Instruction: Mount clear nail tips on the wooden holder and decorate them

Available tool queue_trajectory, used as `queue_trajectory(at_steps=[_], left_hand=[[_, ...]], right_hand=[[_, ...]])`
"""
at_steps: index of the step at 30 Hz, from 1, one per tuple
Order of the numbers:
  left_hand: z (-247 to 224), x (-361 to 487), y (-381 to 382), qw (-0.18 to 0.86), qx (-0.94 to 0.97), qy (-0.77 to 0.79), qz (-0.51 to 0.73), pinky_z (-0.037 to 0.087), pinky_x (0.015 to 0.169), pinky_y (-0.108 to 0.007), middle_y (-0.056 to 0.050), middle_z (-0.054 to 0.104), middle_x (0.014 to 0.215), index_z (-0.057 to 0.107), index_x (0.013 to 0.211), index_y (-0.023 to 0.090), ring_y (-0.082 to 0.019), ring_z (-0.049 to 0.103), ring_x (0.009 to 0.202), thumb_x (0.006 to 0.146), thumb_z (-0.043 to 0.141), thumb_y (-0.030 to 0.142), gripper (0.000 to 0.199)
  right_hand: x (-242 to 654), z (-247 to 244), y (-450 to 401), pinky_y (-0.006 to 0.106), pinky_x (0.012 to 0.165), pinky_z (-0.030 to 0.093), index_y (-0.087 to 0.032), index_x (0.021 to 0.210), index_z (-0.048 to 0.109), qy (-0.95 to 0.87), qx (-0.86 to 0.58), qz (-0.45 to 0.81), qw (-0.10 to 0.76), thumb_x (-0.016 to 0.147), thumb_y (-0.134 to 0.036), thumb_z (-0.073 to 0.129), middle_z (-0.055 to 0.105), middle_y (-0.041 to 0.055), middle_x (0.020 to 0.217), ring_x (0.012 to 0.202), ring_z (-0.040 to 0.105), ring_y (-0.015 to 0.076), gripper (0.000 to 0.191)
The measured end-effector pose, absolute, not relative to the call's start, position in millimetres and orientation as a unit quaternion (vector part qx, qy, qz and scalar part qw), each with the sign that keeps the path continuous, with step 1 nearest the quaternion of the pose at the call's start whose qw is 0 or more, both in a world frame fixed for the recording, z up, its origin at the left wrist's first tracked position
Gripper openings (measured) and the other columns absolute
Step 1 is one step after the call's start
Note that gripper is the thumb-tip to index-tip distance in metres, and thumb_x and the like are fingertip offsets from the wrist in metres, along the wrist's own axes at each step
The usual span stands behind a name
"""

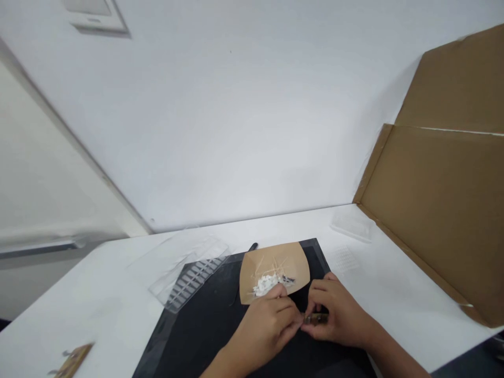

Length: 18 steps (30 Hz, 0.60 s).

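My right hand (pixel 334 312) is closed round a small brownish piece with dark spots (pixel 317 318), gripping it between thumb and fingers over a black mat (pixel 205 336). The fingers of my left hand (pixel 270 323) are pinched together at the left end of that piece; whatever they hold there is hidden. Just beyond both hands sits a tan paper tray (pixel 248 268). Inside it lie a heap of white bits (pixel 265 284), thin pale sticks (pixel 275 264) and a few dark pieces (pixel 289 280).
A clear plastic tray with rows of slots (pixel 192 283) overlaps the mat's left edge. A clear lidded box (pixel 350 226) stands at the back right, near an upright cardboard panel (pixel 441 210). A blurred wooden piece with metal parts (pixel 74 361) lies at the lower left.
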<state>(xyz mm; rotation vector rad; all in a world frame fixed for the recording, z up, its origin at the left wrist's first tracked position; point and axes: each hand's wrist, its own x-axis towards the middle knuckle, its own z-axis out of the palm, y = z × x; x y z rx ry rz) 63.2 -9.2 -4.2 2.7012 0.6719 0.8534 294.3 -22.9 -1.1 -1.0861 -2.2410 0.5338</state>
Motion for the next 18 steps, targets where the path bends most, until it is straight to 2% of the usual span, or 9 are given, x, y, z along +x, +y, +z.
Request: queue_trajectory(at_steps=[18], left_hand=[[-10.7,61.9,-9.2,0.128,0.917,0.239,0.294,0.043,0.075,-0.032,0.0,0.074,0.083,0.069,0.092,0.021,-0.019,0.058,0.081,0.097,0.066,0.014,0.009]], right_hand=[[295.1,1.1,-24.5,0.033,0.078,0.035,-0.023,0.085,0.068,-0.839,-0.424,0.199,0.277,0.078,-0.026,0.086,0.069,-0.0061,0.081,0.072,0.06,0.0133,0.019]])
